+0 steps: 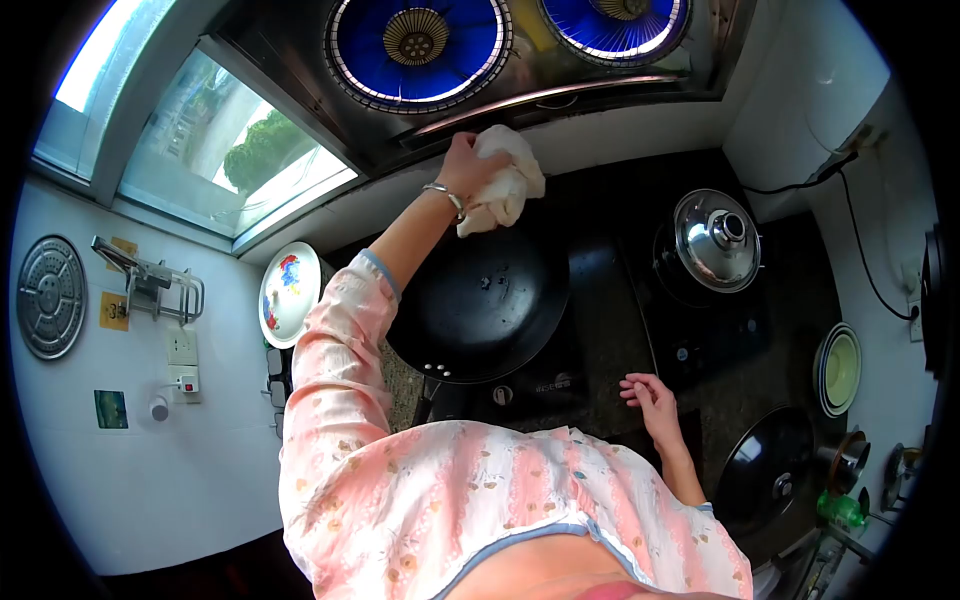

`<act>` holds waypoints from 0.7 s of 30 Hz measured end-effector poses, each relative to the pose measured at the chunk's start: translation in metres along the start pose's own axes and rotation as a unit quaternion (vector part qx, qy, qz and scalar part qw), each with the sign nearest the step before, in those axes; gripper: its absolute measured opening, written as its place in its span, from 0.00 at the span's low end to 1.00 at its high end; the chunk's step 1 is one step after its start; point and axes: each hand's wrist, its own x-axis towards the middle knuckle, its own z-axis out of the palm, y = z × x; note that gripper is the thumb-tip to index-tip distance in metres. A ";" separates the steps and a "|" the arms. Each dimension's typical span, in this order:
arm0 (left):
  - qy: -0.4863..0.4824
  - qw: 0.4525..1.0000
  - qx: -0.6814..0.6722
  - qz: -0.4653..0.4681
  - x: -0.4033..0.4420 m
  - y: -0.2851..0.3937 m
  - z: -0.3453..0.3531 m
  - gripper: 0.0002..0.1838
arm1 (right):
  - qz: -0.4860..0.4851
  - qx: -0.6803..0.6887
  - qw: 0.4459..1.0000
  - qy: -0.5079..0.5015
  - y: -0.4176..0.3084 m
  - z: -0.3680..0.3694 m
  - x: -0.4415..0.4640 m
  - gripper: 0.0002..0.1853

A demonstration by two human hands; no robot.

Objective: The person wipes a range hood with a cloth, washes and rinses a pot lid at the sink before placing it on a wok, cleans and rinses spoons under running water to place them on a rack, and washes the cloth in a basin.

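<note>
My left hand is closed around a crumpled off-white cloth, reaching up beside the lower edge of the range hood. Beneath the cloth, a black wok sits on the left burner with a few small dark bits or droplets inside. I cannot tell whether the cloth touches the hood or the wall. Over the front of the counter my right hand hangs with loosely bent fingers apart and nothing in them. It is nearest the stove.
A lidded steel pot stands on the right burner. Lower right are a black pan lid, stacked bowls and a green bottle. A floral enamel basin leans at the left wall, below the window. A black cable runs down the right wall.
</note>
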 end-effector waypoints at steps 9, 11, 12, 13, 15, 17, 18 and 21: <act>0.270 0.750 0.405 0.449 0.097 0.082 0.074 0.20 | 0.017 0.006 0.999 0.047 -0.001 -0.013 0.010 0.12; 0.307 0.721 0.466 0.411 0.092 0.073 0.083 0.19 | 0.027 -0.005 0.998 0.050 -0.002 -0.011 0.013 0.12; 0.305 0.722 0.466 0.410 0.087 0.062 0.080 0.19 | 0.030 -0.006 0.998 0.049 -0.002 -0.010 0.013 0.12; 0.267 0.725 0.478 0.418 0.082 0.049 0.071 0.20 | 0.028 -0.005 0.999 0.045 -0.003 -0.010 0.014 0.12; 0.229 0.727 0.488 0.425 0.070 0.022 0.047 0.21 | 0.026 -0.005 0.999 0.041 -0.001 -0.009 0.016 0.12; 0.172 0.730 0.517 0.412 0.054 -0.005 0.016 0.23 | 0.027 0.001 0.999 0.027 0.005 -0.008 0.017 0.12; 0.170 0.730 0.518 0.412 0.050 -0.014 0.002 0.23 | 0.029 0.003 0.999 0.026 0.007 -0.006 0.018 0.12; 0.173 0.702 0.541 0.429 0.034 -0.033 -0.032 0.22 | 0.034 -0.005 0.999 0.001 0.006 -0.004 0.016 0.12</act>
